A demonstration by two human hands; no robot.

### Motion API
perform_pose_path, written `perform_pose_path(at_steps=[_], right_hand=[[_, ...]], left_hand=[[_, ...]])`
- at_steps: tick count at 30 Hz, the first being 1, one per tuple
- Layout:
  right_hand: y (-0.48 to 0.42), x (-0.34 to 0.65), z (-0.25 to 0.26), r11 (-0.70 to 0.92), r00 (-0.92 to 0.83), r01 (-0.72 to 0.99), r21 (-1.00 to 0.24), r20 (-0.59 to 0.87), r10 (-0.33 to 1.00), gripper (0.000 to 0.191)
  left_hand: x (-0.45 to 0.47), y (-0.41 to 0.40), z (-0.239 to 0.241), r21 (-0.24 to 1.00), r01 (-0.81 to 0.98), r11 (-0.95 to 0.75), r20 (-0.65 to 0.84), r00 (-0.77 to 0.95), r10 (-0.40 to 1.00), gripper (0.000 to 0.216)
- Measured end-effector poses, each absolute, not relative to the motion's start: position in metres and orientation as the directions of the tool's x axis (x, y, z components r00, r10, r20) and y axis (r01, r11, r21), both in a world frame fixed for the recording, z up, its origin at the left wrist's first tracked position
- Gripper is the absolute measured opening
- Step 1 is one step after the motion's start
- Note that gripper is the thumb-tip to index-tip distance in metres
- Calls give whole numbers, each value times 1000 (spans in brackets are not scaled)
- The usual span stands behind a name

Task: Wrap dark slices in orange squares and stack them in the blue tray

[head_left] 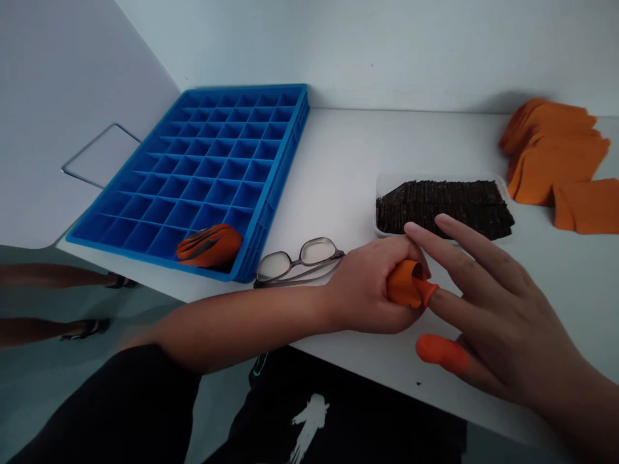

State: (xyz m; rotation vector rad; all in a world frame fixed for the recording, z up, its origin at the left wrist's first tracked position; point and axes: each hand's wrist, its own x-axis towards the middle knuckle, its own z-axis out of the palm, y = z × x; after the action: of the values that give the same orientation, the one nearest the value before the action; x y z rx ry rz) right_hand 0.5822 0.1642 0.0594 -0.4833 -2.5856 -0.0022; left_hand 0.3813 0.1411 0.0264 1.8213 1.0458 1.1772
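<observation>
Some orange cloth [400,285] fills our curled left hand [368,285]; our spread right hand [513,317] alongside seems mid-fitting a finger cover [429,294], likely needing a tug next.

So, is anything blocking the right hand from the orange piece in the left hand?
Nothing visible. The right hand has its index finger, in an orange cover, right up at the orange piece in the left hand; the fingertip is hidden.

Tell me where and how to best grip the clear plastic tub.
Probably grip the tub by its short left wall, from the left and above: that wall shows uncovered, while the right hand overlaps the near side in view and dark flat pieces crowd the inside.
</observation>
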Motion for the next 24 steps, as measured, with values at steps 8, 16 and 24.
perform_pose_path(at_steps=[8,16,24], right_hand=[[161,587,71,941,-744,326,-89,590,313,38],[160,587,71,936,-730,339,-89,603,322,39],[162,584,63,933,-790,348,-92,507,344,42]], left_hand=[[378,140,30,844,199,-499,444,265,856,23],[374,142,28,860,216,-462,396,289,872,25],[377,143,29,840,234,-490,430,263,864,20]])
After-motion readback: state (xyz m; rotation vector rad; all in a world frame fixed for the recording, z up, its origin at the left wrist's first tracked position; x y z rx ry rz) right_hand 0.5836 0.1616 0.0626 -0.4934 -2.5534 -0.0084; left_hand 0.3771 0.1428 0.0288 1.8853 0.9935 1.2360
